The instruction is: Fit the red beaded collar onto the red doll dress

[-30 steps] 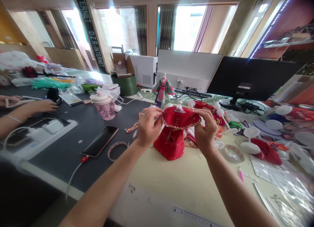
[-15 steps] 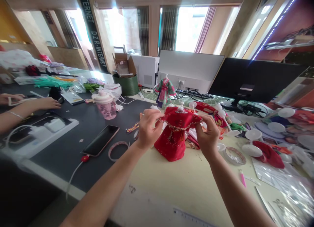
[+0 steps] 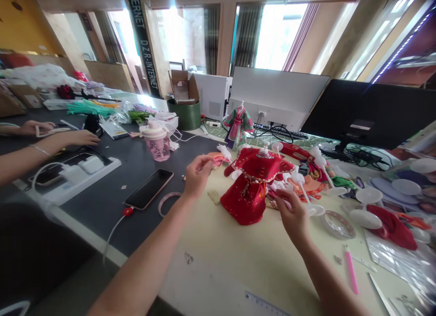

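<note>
Red embroidered doll gown (image 3: 248, 188) is standing upright on its white doll stand (image 3: 265, 150), out of both hands, on the cream tabletop (image 3: 259, 270), with gold beaded trim lying along the collar. Work in hand, as seen: gown is dressed on the stand and neither hand is on it. Left hand (image 3: 197, 175) is hovering half open, fingertips (image 3: 210, 160) just beside a scrap of peach fabric (image 3: 218, 159). Right hand (image 3: 293, 216) is curling in at the white frilled fabric (image 3: 277, 186) by the gown's hem side; cannot tell whether it is pinching anything. Further handling of the gown is calling for a fresh grip, since nothing links it to either hand. Around it: green doll gown (image 3: 238, 127) standing behind, round white stand bases (image 3: 366, 218) and a clear tape roll (image 3: 335, 225) to the right, smartphone (image 3: 149, 188) and pink hoop (image 3: 169, 202) on the black bench (image 3: 102, 220) to the left. Co-worker's hands (image 3: 78, 137) are resting further along that bench
</note>
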The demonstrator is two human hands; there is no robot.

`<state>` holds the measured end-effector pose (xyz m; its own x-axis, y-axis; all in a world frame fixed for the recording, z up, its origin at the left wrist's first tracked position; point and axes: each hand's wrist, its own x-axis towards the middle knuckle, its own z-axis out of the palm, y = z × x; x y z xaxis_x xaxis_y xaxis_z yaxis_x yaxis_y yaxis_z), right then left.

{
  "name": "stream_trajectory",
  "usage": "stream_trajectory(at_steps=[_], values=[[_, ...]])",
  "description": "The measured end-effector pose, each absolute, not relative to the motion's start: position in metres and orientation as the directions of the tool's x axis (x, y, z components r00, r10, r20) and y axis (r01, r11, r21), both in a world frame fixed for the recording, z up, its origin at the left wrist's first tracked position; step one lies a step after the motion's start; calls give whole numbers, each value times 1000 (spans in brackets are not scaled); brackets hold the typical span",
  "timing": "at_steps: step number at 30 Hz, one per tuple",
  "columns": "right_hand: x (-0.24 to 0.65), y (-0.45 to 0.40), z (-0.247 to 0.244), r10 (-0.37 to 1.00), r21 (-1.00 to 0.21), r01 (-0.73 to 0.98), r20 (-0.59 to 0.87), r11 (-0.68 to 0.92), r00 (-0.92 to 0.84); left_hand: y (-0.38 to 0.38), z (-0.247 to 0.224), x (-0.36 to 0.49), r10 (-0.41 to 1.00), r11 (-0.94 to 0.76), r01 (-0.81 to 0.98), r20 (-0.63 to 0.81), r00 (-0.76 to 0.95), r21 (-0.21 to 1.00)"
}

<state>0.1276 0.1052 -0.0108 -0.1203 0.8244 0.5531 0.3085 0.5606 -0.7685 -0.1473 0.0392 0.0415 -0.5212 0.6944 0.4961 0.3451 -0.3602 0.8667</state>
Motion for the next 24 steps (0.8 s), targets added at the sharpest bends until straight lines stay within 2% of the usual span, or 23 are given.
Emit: stream_trajectory(at_steps=[5,8,11,15,24], values=[[125,107,-26,873,-830,273,461,487,-157,35,33,-162,929,-218,290,289,-229,932],[123,107,-34,882,-843,263,436,470,-177,36,25,-161,974,-161,325,202,-99,932],[122,106,-40,887,-843,282,416,459,-199,41,17,-160,980,-114,419,172,-103,901],[122,104,-44,890,-833,320,392,451,-234,43,12,-164,975,-44,601,167,-150,798],[124,107,-46,893,-810,386,357,442,-273,41,1,-158,998,-19,897,60,-8,442]])
